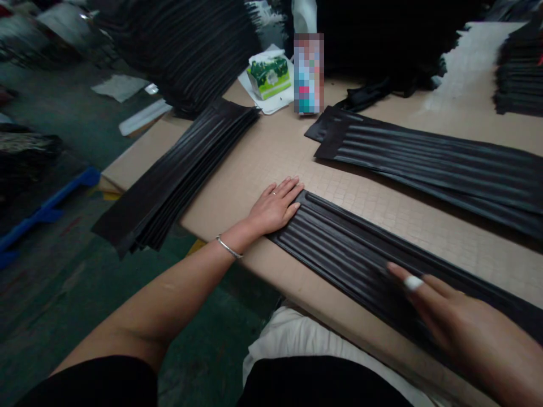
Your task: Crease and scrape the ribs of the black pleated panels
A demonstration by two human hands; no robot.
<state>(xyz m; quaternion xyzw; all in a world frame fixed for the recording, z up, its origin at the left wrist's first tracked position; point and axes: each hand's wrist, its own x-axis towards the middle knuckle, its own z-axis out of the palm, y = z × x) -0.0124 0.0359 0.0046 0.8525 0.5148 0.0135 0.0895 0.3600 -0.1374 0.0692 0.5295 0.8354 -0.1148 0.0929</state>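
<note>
A long dark ribbed panel (pixel 339 240) lies flat along the near edge of the tan table (pixel 271 164). My left hand (pixel 278 206) rests on the panel's left end, fingers spread, with a ring on one finger and a bracelet at the wrist. Over the panel's middle right is my right hand (pixel 449 314), somewhat blurred, its fingers extended and a white wrap around one fingertip. Whether that hand touches the panel cannot be told. Nothing is seen held in either hand.
A fanned stack of dark panels (pixel 182 175) overhangs the table's left edge. More ribbed panels (pixel 424 164) lie at the right. Behind stand a green tissue pack (pixel 269 76), a pixelated upright object (pixel 309 73) and tall dark piles (pixel 182 45).
</note>
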